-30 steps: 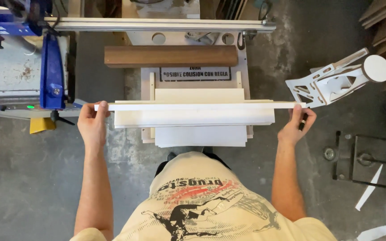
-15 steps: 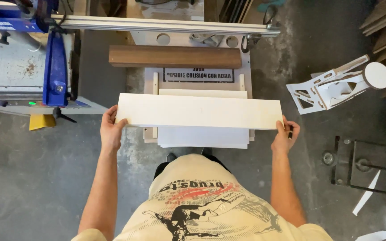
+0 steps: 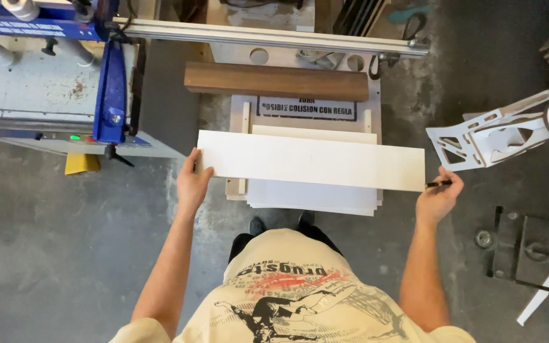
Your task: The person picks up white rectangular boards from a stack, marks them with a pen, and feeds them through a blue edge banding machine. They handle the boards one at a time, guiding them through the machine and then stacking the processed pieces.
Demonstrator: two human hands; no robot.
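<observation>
White panel: long, flat, smooth rectangle, held level above stack of white sheets. Left hand fingers grasping left end. Right hand fingers clenched on right corner plus dark pen. Fingertips hidden under panel.

- A woodworking workshop is showing here: a blue-and-grey panel saw with a long aluminium guide rail is standing on a stained concrete floor.
- White cut boards and a dark wood plank are lying stacked.
- A cut-out white plywood piece is lying nearby.
</observation>
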